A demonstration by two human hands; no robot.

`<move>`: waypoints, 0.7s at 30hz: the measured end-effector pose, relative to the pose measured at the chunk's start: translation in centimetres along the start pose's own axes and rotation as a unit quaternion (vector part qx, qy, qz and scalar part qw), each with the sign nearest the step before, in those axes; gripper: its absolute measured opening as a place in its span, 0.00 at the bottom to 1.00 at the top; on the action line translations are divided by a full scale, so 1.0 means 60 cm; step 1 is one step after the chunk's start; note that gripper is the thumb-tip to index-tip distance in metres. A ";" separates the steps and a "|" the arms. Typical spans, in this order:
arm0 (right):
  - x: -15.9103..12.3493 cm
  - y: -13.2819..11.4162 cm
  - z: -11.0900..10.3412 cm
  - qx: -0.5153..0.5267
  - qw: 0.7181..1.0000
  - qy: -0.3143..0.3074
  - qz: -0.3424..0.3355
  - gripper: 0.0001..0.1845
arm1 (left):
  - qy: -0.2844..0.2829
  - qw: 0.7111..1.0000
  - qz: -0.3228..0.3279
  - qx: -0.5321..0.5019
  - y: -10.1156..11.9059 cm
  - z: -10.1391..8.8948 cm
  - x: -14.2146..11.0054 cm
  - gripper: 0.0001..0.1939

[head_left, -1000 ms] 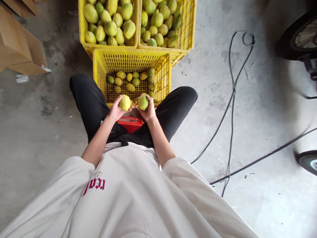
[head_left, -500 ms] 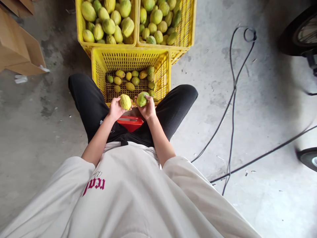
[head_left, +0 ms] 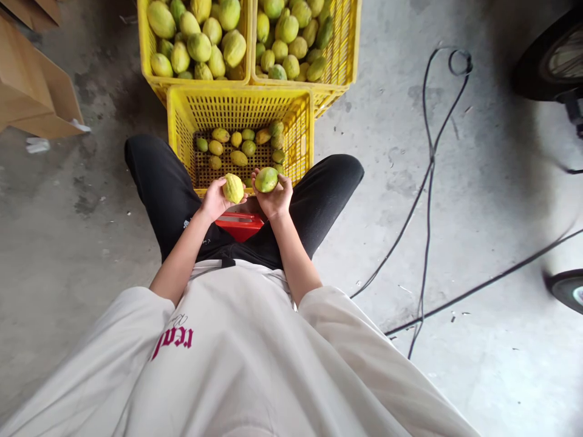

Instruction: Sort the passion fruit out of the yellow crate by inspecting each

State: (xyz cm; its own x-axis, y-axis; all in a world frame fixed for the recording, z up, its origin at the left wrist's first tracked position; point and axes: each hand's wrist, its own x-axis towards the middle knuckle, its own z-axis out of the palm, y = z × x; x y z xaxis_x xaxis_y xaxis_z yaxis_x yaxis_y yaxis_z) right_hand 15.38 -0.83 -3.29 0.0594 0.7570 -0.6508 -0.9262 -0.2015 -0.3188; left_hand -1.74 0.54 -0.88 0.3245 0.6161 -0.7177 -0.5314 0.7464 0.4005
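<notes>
My left hand (head_left: 215, 199) holds a yellow, ridged, papaya-like fruit (head_left: 234, 189), with the thumb on its upper left side and fingertips showing beyond it. A greener fruit (head_left: 266, 179) of similar shape lies in my right hand (head_left: 276, 198), cradled on the palm and fingers, the thumb at its right. The two fruits are side by side and apart, over the near rim of a yellow plastic crate (head_left: 182, 97). Several smaller green and yellow fruits (head_left: 238, 158) lie spread on that crate's slatted bottom. My hands partly hide the near rim.
Two more yellow crates (head_left: 249, 42) stand behind, heaped with similar fruit. A red object (head_left: 240, 227) sits between my legs. Cardboard boxes (head_left: 31, 79) are at the left. A black cable (head_left: 430, 158) crosses the concrete floor at the right, near wheels (head_left: 555, 57).
The green fruit has turned in my right hand, which has opened more beneath it and moved slightly right. The yellow fruit has shifted slightly right in my left hand.
</notes>
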 end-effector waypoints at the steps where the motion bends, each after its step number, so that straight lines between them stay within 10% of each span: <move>1: -0.001 0.001 0.001 -0.008 1.000 -0.010 -0.001 0.10 | -0.002 1.000 0.005 0.002 -0.001 -0.001 0.001 0.15; 12: -0.022 -0.003 0.010 -0.074 0.991 -0.110 0.031 0.15 | 0.010 0.998 0.047 0.032 0.001 0.000 -0.004 0.12; 21: -0.008 -0.002 0.008 -0.090 0.996 -0.021 0.022 0.17 | 0.016 0.999 0.036 0.018 0.009 0.011 -0.012 0.16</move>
State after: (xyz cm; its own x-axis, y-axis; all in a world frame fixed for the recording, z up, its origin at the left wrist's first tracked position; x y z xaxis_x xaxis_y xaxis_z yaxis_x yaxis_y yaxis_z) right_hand 15.28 -0.86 -2.59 0.0017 0.7698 -0.6382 -0.8458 -0.3394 -0.4116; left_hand -1.74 0.66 0.23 0.2613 0.6607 -0.7037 -0.5233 0.7096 0.4718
